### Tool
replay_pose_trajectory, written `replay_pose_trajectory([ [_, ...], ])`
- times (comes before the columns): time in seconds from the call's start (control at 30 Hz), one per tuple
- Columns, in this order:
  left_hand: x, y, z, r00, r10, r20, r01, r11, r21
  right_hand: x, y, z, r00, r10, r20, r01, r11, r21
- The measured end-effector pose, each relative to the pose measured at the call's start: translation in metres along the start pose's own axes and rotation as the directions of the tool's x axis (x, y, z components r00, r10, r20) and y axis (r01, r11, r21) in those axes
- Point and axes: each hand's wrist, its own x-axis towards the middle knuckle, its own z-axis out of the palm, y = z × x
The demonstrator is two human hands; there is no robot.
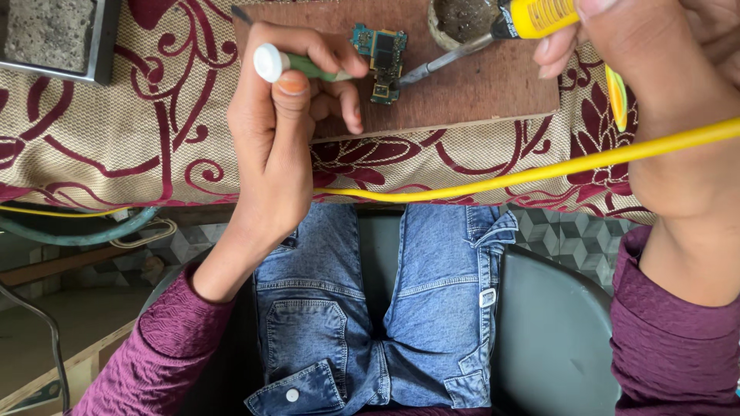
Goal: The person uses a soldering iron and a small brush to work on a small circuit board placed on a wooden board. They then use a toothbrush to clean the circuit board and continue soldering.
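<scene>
Head view cuts off the right hand at the top edge; it grips a yellow-handled soldering iron, its metal tip low beside the small green circuit board. Left hand pinches a green, white-capped tool, whose working end is hidden behind the fingers, just left of that board on the brown wooden board.
</scene>
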Motion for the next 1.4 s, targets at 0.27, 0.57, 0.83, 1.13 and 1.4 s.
replay_pose_trajectory([
  [0.27, 0.001, 0.000, 0.003, 0.998, 0.060, -0.033, -0.056, 0.992, 0.112, 0.003, -0.002, 0.006, 1.000, -0.015, 0.003, 0.015, 1.000, -0.013],
  [0.57, 0.005, 0.001, 0.002, 0.991, 0.118, -0.067, -0.097, 0.962, 0.257, 0.012, -0.008, 0.012, 0.999, 0.036, -0.017, -0.035, 0.999, 0.034],
  [0.83, 0.005, 0.001, 0.001, 0.989, 0.113, -0.090, -0.081, 0.950, 0.302, 0.008, -0.014, 0.018, 1.000, 0.010, -0.015, -0.009, 1.000, 0.026],
  [1.13, 0.005, 0.001, 0.000, 0.989, 0.111, -0.098, -0.076, 0.949, 0.305, 0.008, -0.013, 0.019, 1.000, 0.016, -0.003, -0.016, 1.000, -0.008],
  [1.4, 0.006, 0.001, -0.001, 0.989, 0.119, -0.087, -0.085, 0.943, 0.320, 0.007, -0.009, 0.017, 1.000, 0.007, -0.004, -0.007, 0.996, -0.094],
])
